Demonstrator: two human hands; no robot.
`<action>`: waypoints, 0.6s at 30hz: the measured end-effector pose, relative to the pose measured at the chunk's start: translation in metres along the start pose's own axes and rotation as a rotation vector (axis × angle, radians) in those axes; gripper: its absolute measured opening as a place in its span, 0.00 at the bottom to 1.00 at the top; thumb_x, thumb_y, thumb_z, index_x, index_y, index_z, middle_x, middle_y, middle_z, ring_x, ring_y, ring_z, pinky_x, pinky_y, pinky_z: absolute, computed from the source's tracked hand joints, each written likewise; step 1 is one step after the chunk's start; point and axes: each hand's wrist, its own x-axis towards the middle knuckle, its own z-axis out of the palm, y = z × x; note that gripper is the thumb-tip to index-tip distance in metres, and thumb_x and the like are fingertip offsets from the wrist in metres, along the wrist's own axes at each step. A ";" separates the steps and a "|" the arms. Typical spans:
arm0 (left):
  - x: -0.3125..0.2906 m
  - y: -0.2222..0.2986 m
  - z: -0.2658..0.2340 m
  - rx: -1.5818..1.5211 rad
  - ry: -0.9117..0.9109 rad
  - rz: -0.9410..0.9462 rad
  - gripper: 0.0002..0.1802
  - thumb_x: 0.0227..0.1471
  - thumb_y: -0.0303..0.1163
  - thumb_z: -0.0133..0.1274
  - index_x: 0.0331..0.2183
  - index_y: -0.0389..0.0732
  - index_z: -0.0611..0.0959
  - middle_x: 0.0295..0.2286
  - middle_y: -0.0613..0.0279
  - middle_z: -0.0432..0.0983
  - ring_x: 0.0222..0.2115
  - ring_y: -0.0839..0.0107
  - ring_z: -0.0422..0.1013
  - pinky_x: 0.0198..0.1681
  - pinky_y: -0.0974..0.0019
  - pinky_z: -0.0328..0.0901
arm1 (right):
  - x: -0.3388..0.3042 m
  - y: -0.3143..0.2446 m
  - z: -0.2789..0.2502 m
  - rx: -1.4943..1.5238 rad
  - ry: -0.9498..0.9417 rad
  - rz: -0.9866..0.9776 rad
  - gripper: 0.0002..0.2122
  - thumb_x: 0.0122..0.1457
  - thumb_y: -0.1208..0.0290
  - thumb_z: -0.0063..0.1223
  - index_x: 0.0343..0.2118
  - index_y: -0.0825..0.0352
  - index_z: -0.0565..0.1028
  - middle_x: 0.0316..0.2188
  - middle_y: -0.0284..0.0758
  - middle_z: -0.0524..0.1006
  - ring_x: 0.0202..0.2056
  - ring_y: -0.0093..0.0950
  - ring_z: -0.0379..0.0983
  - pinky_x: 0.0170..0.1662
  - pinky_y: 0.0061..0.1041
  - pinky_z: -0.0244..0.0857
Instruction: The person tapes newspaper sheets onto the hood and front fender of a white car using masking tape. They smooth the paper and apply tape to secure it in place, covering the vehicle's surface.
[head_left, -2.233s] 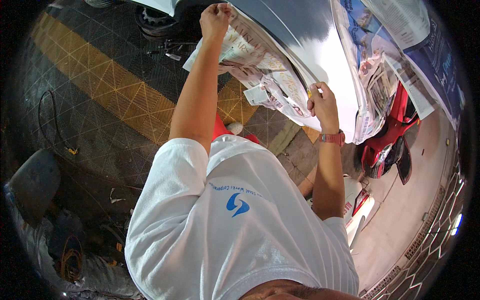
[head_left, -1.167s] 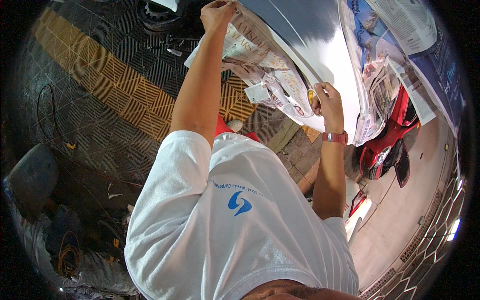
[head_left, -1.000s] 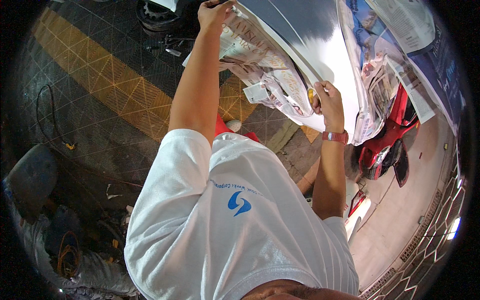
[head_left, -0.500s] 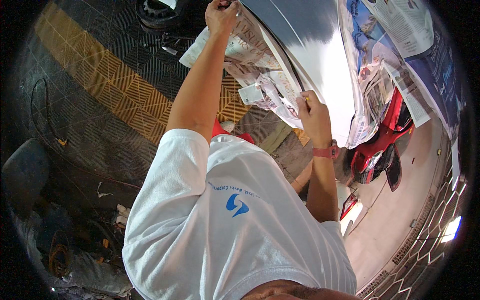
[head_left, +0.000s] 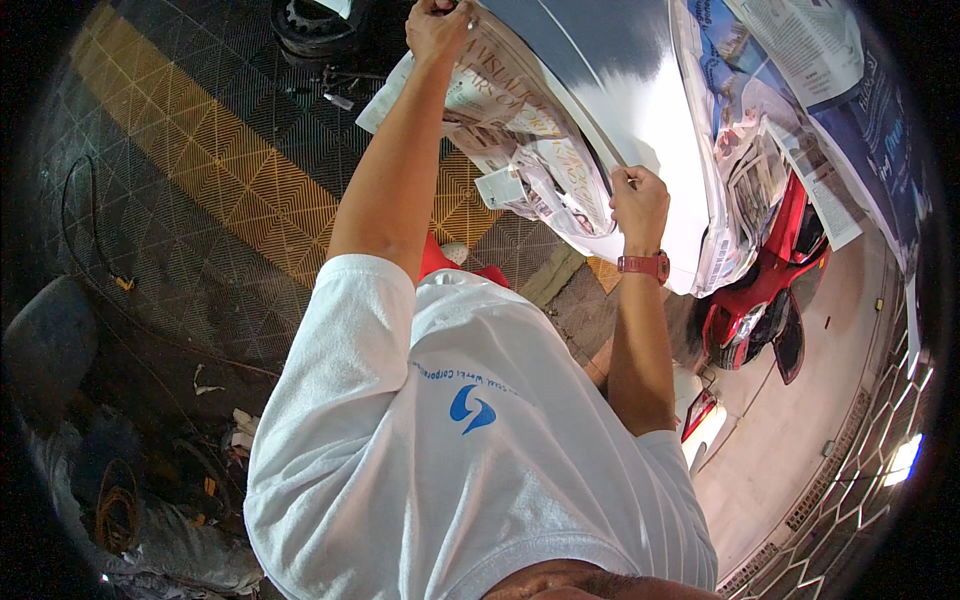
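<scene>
Tiles (head_left: pixel 225 140) in black and yellow spread across the floor left of the grey-and-white panel (head_left: pixel 645 115), and a round black part (head_left: pixel 318 32) lies on them, beyond the panel's far left corner. The left hand (head_left: pixel 437 33) is up at the panel's far left edge, its fingers curled; the upper border cuts into them, so I cannot tell whether they pinch anything. A newspaper sheet (head_left: pixel 505 90) hangs along the panel's left side, crumpled lower down. Between sheet and panel runs a narrow greyish strip (head_left: pixel 598 134), probably tape, following the panel's left edge. The right hand (head_left: pixel 642 208), below a red watch (head_left: pixel 645 265), sits over the panel's near left part, thumb and forefinger pressed together on what seems to be the strip's near end. More newspaper (head_left: pixel 752 105) covers the panel's right side, with a red vehicle (head_left: pixel 765 290) past it.

The step in hand looks like lining up the strip along the panel's left edge. The next move calls for even tension and a straight, gentle lay.
</scene>
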 end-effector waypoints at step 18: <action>-0.018 0.003 0.009 0.207 0.026 0.043 0.24 0.43 0.45 0.74 0.44 0.56 0.85 0.33 0.74 0.82 0.33 0.75 0.78 0.46 0.62 0.71 | 0.006 0.028 0.005 -0.149 0.101 -0.199 0.15 0.64 0.59 0.58 0.33 0.69 0.83 0.23 0.41 0.82 0.24 0.41 0.80 0.31 0.37 0.71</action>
